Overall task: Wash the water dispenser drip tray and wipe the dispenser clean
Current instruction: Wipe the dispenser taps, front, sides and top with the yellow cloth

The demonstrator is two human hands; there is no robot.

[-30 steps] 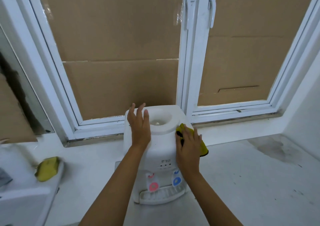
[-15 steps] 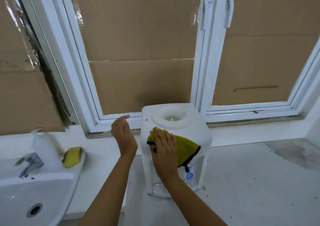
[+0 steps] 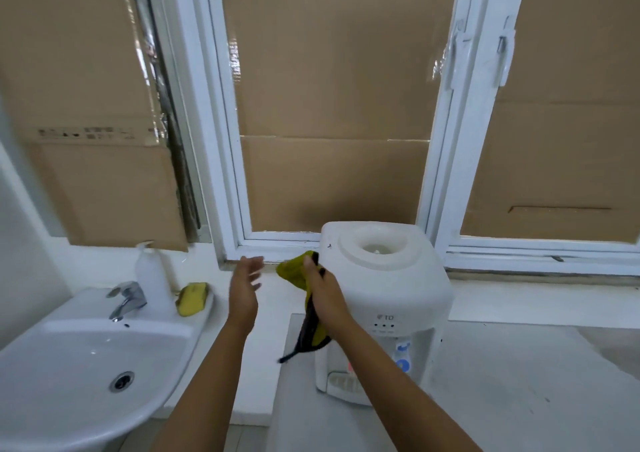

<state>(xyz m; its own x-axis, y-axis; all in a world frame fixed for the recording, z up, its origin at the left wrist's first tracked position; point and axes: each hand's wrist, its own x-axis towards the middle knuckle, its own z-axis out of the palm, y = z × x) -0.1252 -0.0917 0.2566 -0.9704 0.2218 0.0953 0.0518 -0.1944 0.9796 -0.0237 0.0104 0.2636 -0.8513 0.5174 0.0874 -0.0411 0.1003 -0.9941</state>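
1. Since half a second ago the yellow cloth [image 3: 297,271] has come off the dispenser's left side; the right hand [image 3: 323,294] now grasps it bunched beside that side, and the left hand [image 3: 244,290] has lifted clear, grip released, fingers spread.
2. The white water dispenser [image 3: 391,299] stands upright on the tabletop [image 3: 519,382] under the window, its drip tray [image 3: 341,382] in place at the base.
3. One dispenser, one cloth, one sink [image 3: 69,358], one tap [image 3: 126,299], one yellow sponge [image 3: 192,298].
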